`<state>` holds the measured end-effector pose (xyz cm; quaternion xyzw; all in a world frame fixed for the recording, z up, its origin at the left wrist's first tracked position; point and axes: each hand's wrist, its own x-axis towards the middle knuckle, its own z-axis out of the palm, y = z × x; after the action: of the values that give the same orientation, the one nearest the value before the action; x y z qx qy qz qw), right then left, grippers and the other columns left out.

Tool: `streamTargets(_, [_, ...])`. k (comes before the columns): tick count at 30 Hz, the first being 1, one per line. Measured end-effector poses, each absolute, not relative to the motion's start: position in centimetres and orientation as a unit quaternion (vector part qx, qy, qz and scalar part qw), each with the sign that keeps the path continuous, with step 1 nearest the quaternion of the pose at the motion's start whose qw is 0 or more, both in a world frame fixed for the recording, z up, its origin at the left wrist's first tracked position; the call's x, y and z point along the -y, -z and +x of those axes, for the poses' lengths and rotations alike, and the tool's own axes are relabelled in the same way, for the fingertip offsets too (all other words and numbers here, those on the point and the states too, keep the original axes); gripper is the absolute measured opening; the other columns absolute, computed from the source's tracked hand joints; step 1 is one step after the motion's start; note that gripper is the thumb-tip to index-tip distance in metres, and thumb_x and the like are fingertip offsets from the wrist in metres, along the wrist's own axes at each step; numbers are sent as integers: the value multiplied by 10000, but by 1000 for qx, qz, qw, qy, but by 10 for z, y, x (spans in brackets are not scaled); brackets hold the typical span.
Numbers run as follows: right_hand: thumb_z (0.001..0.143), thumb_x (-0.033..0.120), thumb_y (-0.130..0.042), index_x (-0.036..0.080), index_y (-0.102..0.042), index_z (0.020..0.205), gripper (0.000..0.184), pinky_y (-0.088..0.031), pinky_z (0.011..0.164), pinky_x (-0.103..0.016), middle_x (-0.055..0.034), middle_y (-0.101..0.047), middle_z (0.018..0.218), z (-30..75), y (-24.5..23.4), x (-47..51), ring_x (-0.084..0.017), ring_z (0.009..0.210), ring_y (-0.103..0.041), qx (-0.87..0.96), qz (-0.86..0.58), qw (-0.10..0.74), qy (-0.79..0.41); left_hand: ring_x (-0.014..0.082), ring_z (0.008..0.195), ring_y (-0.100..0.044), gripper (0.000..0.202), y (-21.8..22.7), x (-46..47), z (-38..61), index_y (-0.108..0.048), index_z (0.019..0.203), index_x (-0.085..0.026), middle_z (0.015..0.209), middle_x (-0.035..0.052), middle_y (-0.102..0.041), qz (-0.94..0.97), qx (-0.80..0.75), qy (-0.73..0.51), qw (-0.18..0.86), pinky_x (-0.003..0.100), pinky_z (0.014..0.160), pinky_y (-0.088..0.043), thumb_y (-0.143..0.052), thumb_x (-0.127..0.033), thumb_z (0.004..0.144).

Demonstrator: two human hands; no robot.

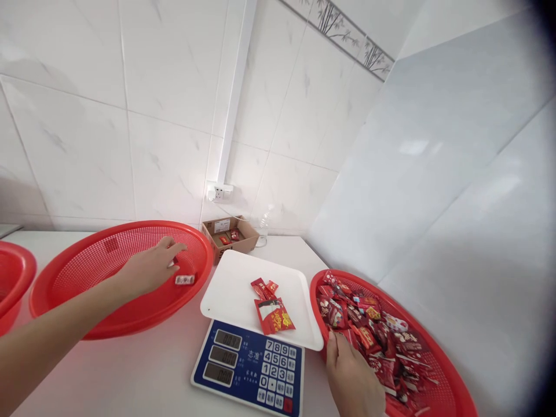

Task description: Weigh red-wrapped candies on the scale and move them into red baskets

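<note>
My left hand [152,263] reaches into a red mesh basket [121,231], its fingers bent around a small wrapped packet [173,262] that is mostly hidden. Beside those fingers, a small white-and-red packet [185,280] lies in the basket. On the right, my right hand [351,373] is closed at the near-left rim of a second red basket [447,370], which is full of red snack packets [369,336]. What it grips, if anything, is hidden. Between the hands stands a digital scale [247,368]; its white tray [230,284] bears a larger red packet [274,315] and several smaller ones [263,288].
Behind the tray, a cardboard box [230,234] holds a few red packets. A clear plastic bottle [264,220] stands beside it, near a wall socket [220,192]. Part of another red basket [15,278] shows at the left edge. Tiled walls bound the white table [143,370].
</note>
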<state>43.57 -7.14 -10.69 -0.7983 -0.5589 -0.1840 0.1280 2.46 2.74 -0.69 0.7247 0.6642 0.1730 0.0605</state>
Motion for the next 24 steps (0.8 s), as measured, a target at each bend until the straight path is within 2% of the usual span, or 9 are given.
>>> streamTargets(2, [960,338,-342,184,-697,943,387,-406,537,-261,-78,-736,803,437,108,71,-190,660,-670,563,-796,131,179,443,920,-623,465,15,-30,24,-585,1151,-187,1305,212,-502,736,-657,-159,46,552,691,-483,-471,-435,774])
streamTargets(4, [961,339,-338,186,-697,962,390,-412,537,-260,-77,-738,814,437,108,71,-189,660,-672,564,-796,133,177,478,1128,-527,424,21,-31,34,-609,1133,-221,1336,170,-513,763,-629,-145,38,603,876,-435,-533,-423,768])
streamTargets(7, [962,343,-336,194,-699,975,392,-423,545,-253,-81,-737,817,437,108,71,-185,659,-672,561,-797,133,182,378,1347,-351,390,28,-33,67,-576,1208,-259,1432,73,-472,825,-551,-119,47,540,1074,-321,-527,-319,826])
streamTargets(10, [962,341,-343,197,-700,970,385,-430,552,-247,-85,-734,819,435,107,71,-181,663,-673,560,-796,130,191,288,1414,-262,499,30,-39,112,-478,1339,-241,1524,71,-353,883,-458,-78,67,474,1139,-252,-482,-145,849])
streamTargets(14, [968,338,-321,183,-695,969,405,-428,556,-234,-88,-730,793,436,110,71,-170,660,-671,564,-787,133,211,249,1444,-183,745,26,-54,167,-359,1422,-287,1554,47,-292,936,-341,-10,90,456,1154,-221,-490,33,762])
streamTargets(16, [973,344,-300,184,-695,928,428,-417,542,-226,-84,-727,779,436,111,70,-160,646,-666,567,-783,136,218,271,1436,-203,719,21,-61,186,-384,1406,-273,1545,61,-308,951,-293,26,99,488,1140,-243,-552,6,765])
streamTargets(19, [978,341,-289,185,-696,898,443,-412,537,-219,-82,-723,773,437,112,70,-151,647,-663,576,-773,141,226,308,1358,-347,484,17,-69,205,-508,1302,-215,1463,94,-417,958,-257,65,106,559,1075,-325,-626,-172,834])
streamTargets(22, [982,338,-297,189,-698,894,436,-421,555,-221,-76,-718,776,437,112,72,-153,662,-665,580,-768,144,229,264,1170,-532,353,19,-72,209,-566,1205,-187,1316,98,-535,952,-281,71,100,512,964,-452,-607,-304,874])
streamTargets(24, [984,336,-305,193,-697,908,424,-426,570,-225,-71,-719,791,436,111,73,-158,682,-669,580,-768,146,229,234,1063,-586,330,21,-72,206,-572,1173,-172,1241,95,-571,942,-316,65,92,461,888,-503,-597,-323,881])
